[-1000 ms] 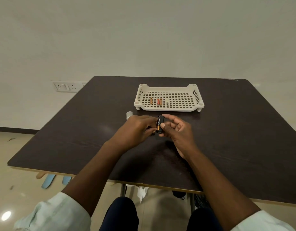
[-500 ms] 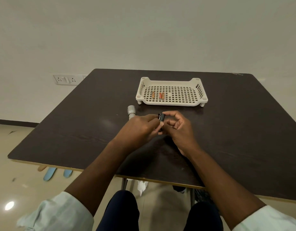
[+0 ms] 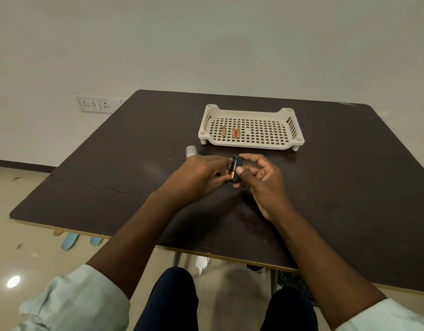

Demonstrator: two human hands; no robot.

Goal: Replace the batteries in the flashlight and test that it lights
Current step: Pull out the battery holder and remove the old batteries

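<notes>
Both hands' grip, left [image 3: 201,177] and right [image 3: 261,180], clamps the battery holder [image 3: 235,168] between them.

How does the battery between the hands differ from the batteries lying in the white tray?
The black and copper battery is held above the table by the left hand and right hand, against a black holder; the tray batteries lie loose in the white tray. It looks mostly black; they look orange and red. All are slim cylinders.
</notes>
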